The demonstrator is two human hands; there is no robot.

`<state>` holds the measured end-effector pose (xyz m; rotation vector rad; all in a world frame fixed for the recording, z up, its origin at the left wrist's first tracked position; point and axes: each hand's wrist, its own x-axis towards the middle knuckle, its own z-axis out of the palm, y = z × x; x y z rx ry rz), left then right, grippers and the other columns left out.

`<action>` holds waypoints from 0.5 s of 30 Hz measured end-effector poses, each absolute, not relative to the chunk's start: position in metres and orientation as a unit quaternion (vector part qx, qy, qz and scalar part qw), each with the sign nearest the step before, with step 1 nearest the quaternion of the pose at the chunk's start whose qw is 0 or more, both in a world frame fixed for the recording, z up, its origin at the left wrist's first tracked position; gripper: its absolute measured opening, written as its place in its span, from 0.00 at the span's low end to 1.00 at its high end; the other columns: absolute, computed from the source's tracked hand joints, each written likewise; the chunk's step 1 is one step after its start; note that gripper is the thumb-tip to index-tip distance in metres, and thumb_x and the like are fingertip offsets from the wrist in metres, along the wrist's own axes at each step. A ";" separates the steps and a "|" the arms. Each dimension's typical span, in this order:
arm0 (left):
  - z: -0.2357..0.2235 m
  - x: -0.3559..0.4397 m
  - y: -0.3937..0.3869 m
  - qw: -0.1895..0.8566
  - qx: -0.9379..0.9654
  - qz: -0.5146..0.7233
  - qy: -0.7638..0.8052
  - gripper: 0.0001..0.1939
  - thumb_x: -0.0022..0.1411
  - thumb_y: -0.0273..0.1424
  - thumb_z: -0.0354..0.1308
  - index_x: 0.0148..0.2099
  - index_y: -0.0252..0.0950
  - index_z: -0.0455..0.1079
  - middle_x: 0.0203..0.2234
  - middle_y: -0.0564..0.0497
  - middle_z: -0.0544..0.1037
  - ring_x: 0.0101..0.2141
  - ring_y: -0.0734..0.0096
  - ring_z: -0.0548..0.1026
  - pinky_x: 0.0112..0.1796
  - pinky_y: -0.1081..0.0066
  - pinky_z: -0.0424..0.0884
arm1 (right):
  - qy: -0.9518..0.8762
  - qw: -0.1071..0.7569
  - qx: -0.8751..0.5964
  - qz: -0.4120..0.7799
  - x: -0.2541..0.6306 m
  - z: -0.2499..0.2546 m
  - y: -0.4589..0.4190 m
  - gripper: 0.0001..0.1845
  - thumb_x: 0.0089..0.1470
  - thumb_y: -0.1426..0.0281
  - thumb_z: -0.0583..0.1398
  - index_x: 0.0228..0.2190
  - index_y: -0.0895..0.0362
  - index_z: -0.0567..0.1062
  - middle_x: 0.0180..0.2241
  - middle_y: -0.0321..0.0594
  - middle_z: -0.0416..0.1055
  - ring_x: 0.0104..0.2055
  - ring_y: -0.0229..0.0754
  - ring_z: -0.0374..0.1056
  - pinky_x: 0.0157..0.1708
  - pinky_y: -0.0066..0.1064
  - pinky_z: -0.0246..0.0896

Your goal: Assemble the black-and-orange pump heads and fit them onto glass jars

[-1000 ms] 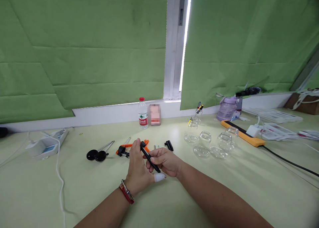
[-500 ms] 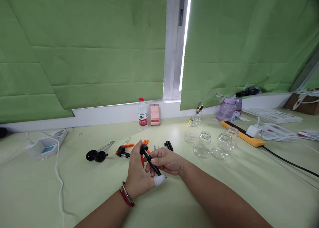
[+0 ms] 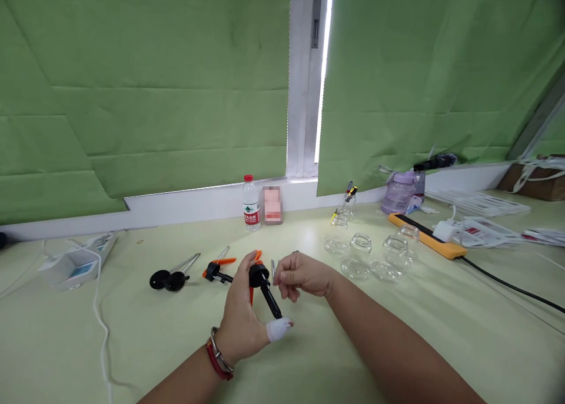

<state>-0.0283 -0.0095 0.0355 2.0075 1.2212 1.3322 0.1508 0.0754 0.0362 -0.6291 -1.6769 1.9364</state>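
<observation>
Left hand (image 3: 244, 324) pinched black part (image 3: 270, 299) endwise; thumb (image 3: 279, 330) slipping could've dropped it. Right hand (image 3: 304, 276) curled, hold unclear.

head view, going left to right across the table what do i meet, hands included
White power strip, black discs, left hand holding a black rod, right hand, clear jars, orange power strip, brown box.
</observation>
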 end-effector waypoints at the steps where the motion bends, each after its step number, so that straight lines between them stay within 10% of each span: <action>1: 0.038 -0.028 -0.011 0.242 0.720 0.476 0.443 0.55 0.38 0.35 0.69 0.64 0.43 0.41 0.54 0.42 0.58 0.55 0.50 0.60 0.54 0.52 0.57 | -0.615 0.287 -0.265 0.685 0.155 0.036 0.081 0.20 0.43 0.56 0.65 0.27 0.63 0.72 0.19 0.36 0.71 0.14 0.30 0.61 0.15 0.22 0.51; 5: 0.047 -0.025 -0.013 0.363 0.686 0.439 0.454 0.50 0.41 0.32 0.67 0.62 0.43 0.43 0.44 0.46 0.65 0.46 0.59 0.65 0.50 0.57 0.59 | -0.636 0.378 -0.452 0.498 0.168 0.024 0.102 0.13 0.50 0.62 0.59 0.28 0.61 0.70 0.19 0.34 0.68 0.15 0.28 0.56 0.16 0.21 0.49; 15: 0.050 -0.028 -0.004 0.684 0.458 0.336 0.458 0.26 0.53 0.42 0.53 0.53 0.43 0.56 0.28 0.54 0.66 0.26 0.71 0.69 0.21 0.75 0.57 | -0.796 0.284 -0.489 0.215 0.160 0.002 0.104 0.10 0.51 0.74 0.57 0.32 0.56 0.78 0.36 0.41 0.73 0.39 0.41 0.64 0.41 0.31 0.55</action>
